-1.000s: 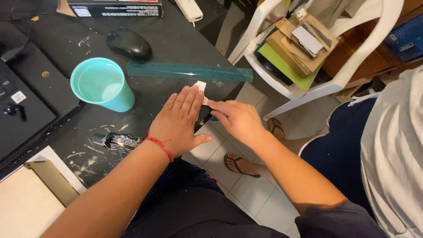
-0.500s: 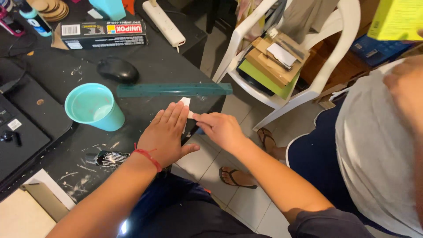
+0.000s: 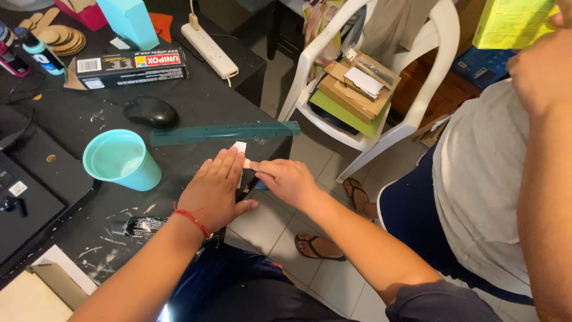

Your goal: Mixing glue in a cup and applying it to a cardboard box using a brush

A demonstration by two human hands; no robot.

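Left hand flat, palm down, fingers together and stretched out, pressing a small white piece at the right edge of the black table; only the piece's far tip shows past the fingertips. Red string bracelet on that wrist. Right hand just right of it, fingers curled, tips pinched at the white piece beside the left index finger; something dark under the hands, cannot tell what.

Just beyond the hands a long teal ruler lies across the table, its right end at the table edge. Left of the hands a teal plastic cup stands upright. Black mouse farther back, then a long dark box and a white power strip. A crumpled dark tube lies near the wrist.

Right of the table: white plastic chair stacked with cardboard boxes. Another person in a grey shirt at far right, sandalled foot on the tiled floor.
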